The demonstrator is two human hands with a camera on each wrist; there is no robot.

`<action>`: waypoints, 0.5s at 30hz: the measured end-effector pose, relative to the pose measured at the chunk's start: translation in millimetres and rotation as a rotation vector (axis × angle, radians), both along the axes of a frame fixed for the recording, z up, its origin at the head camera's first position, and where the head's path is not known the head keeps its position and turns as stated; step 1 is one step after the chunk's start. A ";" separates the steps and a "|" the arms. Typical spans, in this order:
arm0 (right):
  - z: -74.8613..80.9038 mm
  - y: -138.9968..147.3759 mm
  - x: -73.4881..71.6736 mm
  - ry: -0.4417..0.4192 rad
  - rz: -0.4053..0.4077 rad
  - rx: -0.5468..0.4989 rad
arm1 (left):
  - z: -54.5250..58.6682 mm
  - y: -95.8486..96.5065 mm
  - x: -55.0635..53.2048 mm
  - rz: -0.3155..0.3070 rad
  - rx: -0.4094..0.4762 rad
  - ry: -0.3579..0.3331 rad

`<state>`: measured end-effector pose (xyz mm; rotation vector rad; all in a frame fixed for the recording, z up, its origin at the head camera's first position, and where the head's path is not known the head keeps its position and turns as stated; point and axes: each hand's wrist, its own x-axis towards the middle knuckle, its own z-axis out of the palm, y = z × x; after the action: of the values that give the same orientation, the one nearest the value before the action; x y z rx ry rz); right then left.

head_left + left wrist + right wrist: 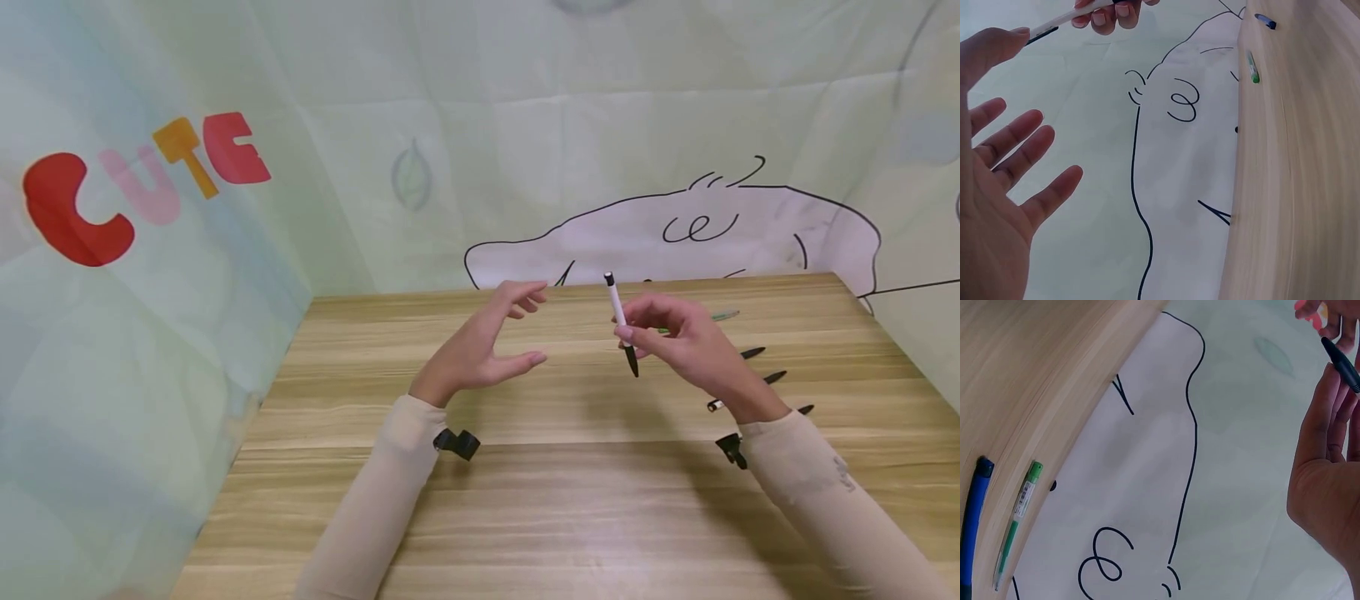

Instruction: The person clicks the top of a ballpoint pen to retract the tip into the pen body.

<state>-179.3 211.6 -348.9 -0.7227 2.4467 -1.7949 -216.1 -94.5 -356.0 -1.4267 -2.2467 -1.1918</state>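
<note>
A white pen [617, 305] with a black end and a black grip tilts above the wooden table, pinched between the thumb and fingers of my right hand [686, 337]. Its dark tip points down. In the right wrist view the pen's dark tip section [1341, 365] rises past the hand. To the left, my left hand [476, 346] hovers with thumb and fingers spread, apart from the pen and holding nothing. Partly behind my right hand and wrist lie several pens, among them a green pen [1017, 525] and a blue pen [974, 525].
The wooden table [570, 517] meets a pale printed cloth [525, 150] along its back edge. More cloth with coloured letters hangs at the left. Black wrist mounts, such as the left one [457, 443], sit at both sleeves.
</note>
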 end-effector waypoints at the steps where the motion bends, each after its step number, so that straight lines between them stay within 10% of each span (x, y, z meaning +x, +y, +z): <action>1: 0.0 1.0 0.0 -0.001 -0.002 0.004 | -0.8 -2.1 0.9 0.004 0.001 -0.005; 15: -4.7 22.8 -0.6 -0.010 -0.054 0.109 | -17.0 -31.6 6.5 0.055 -0.002 -0.021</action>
<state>-179.9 234.4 -353.6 -0.6438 2.5581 -1.6612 -209.6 -126.1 -373.0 -1.3501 -2.2864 -1.1929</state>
